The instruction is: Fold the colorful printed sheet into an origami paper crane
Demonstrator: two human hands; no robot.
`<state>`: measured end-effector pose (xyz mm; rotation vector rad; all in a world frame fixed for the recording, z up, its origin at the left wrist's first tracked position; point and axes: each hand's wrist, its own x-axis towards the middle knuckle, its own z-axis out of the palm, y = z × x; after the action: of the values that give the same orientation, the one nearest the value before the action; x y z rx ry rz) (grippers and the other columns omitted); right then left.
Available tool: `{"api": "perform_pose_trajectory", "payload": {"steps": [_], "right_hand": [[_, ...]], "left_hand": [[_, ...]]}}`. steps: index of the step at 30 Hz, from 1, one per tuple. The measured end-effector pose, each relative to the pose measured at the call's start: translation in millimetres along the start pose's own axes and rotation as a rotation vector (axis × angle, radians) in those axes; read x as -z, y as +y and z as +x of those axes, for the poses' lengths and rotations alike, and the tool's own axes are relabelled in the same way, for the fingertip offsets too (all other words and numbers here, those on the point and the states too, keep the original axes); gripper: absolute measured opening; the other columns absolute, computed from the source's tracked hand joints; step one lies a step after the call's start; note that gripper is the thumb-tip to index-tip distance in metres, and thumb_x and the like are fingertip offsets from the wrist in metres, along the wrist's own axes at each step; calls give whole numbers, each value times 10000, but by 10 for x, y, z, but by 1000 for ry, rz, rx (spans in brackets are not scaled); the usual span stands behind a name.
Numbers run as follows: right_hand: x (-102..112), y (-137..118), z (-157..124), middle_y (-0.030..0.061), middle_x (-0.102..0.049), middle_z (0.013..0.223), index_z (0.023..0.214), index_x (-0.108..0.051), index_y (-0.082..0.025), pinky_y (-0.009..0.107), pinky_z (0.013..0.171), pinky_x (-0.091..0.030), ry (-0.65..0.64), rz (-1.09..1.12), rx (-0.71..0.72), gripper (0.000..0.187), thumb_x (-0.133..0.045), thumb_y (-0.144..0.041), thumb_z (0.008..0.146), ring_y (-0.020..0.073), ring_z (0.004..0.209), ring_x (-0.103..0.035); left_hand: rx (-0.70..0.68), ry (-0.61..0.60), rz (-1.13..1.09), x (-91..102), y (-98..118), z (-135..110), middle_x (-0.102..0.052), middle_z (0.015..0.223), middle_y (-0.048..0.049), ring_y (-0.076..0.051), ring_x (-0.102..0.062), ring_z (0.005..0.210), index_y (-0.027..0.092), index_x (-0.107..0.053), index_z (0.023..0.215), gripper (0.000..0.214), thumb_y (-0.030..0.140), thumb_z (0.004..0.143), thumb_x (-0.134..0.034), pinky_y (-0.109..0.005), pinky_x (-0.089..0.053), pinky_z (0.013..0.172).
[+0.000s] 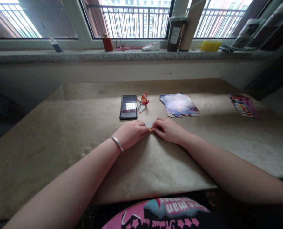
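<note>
My left hand (133, 131) and my right hand (169, 129) meet over the middle of the table, fingertips pinched on a small piece of paper (149, 125). It is whitish with an orange-brown lower edge; fingers cover much of it. A silver bangle (117, 143) circles my left wrist. Just beyond my left hand lies a dark phone (128, 114), its screen partly blurred. To the phone's right stands a folded red-orange paper piece (144, 98), with a small whitish scrap (142, 108) in front of it.
A fanned stack of bluish-purple printed sheets (179, 104) lies right of centre on the tan table (60, 136). Colourful cards (243, 105) sit at the far right. On the windowsill are a red container (107, 44), a dark jar (176, 34) and a yellow object (211, 46).
</note>
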<state>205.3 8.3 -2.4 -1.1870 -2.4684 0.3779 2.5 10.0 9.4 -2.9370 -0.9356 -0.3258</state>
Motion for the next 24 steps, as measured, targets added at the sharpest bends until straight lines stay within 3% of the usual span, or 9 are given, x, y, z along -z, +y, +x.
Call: {"api": "perform_pose_trajectory", "payload": {"steps": [9, 16, 24], "right_hand": [[28, -1, -8, 48, -608, 803, 773, -600, -165, 251, 641, -359, -34, -135, -105, 191, -488, -304, 840, 153, 722, -540], [23, -6, 30, 55, -641, 844, 805, -607, -170, 257, 670, -371, -55, -152, -142, 201, -471, -310, 851, 170, 772, -570], [17, -29, 51, 54, -656, 852, 804, -601, -179, 257, 652, -361, -57, -159, -176, 178, -489, -312, 843, 172, 780, -573]], "left_hand": [[-46, -11, 56, 19, -24, 7, -656, 784, -22, -130, -591, 714, 186, -631, 1000, 180, 191, 895, -486, -226, -434, 643], [-72, -32, 133, 6, -28, -7, -623, 777, -12, -131, -563, 705, 246, -609, 1091, 245, 179, 909, -459, -221, -429, 621], [-38, -14, 187, 8, 28, -3, -614, 801, -25, -126, -551, 720, 215, -642, 1001, 194, 204, 905, -473, -213, -397, 581]]}}
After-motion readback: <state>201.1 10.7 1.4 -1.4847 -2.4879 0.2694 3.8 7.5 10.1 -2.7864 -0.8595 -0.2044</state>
